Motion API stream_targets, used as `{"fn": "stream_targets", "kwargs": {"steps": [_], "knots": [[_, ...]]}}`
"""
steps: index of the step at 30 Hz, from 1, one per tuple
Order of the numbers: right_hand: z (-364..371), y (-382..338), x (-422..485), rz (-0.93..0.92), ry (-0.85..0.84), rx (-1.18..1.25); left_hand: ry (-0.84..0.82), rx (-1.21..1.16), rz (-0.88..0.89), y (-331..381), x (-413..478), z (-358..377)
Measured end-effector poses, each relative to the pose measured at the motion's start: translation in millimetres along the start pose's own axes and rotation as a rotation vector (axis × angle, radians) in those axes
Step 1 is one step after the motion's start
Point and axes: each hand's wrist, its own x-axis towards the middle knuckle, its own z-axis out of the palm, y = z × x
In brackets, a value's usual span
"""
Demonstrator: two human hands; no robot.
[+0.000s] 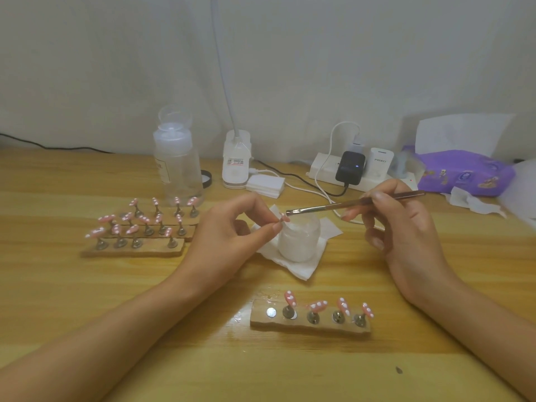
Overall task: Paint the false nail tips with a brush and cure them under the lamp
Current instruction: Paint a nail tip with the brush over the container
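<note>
My left hand (232, 227) pinches a small pink false nail tip (284, 218) between thumb and fingertips, just above a white jar (298, 242) that stands on a tissue (293, 265). My right hand (397, 224) grips a thin brush (353, 203), whose bristle end sits right at the held tip. Near me a wooden holder (310, 324) carries several pink tips with white dots on metal stands, and its leftmost magnet is bare. At the left, more wooden holders (136, 250) hold several dotted pink tips. The white lamp base (236, 163) stands at the back.
A clear bottle (177, 166) with an open flip cap stands behind the left holders. A stack of white pads (265, 185), a power strip (362, 175) with chargers and cables, and a purple tissue pack (464, 172) line the back of the wooden table (87, 300).
</note>
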Motion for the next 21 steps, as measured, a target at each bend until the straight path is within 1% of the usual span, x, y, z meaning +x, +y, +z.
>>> {"fn": "stream_targets", "kwargs": {"steps": [2, 4, 7, 9, 11, 13, 16, 19, 21], "knots": [[1.5, 0.5, -0.6, -0.015, -0.036, -0.026, 0.006, -0.012, -0.004, 0.0, -0.1, -0.4], [-0.1, 2.4, -0.1, 0.009, -0.011, -0.054, 0.006, -0.027, -0.008, 0.0, -0.2, -0.1], [-2.6, 2.1, 0.5, 0.005, 0.031, -0.018, -0.003, -0.017, -0.003, 0.3, -0.3, -0.1], [-1.6, 0.7, 0.0, -0.024, -0.006, 0.004, -0.005, -0.007, 0.000, 0.0, -0.1, -0.4], [-0.4, 1.7, -0.4, -0.027, -0.040, -0.025, -0.005, -0.018, -0.002, -0.7, -0.4, -0.7], [-2.0, 3.4, 0.0, 0.001, -0.010, -0.054, -0.006, -0.034, -0.002, -1.3, -0.5, -0.3], [-3.7, 2.3, 0.2, 0.001, 0.030, -0.011, -0.014, -0.033, 0.013, -1.6, -0.4, 0.0], [-2.0, 2.4, 0.6, -0.026, -0.036, -0.025, -0.012, -0.023, 0.013, -1.7, 0.1, -0.2], [-2.7, 4.3, 1.6, -0.003, -0.024, -0.059, -0.005, -0.024, 0.011, -1.7, -0.2, -0.3]]}}
